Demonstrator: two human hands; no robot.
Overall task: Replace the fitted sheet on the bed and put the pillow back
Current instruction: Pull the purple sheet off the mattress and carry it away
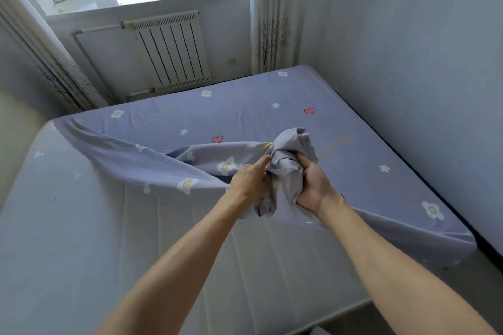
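Two hands gripping a bunched sheet [291, 155] above the mattress [81, 239], left hand [249, 179] pinching its folds, right hand [313, 181] clutching the wad, sheet lying over the mattress's far half, near half lying bare, radiator [168, 51] standing beyond the mattress

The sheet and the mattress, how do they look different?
The sheet is purple-grey with flowers, stars and hearts; the mattress is plain pale grey with stitched lines. The sheet is bunched and lifted where the left hand and right hand grip it; the mattress lies flat. The sheet covers only the far and right part, while the near mattress is bare. Both are greyish and on the same bed.
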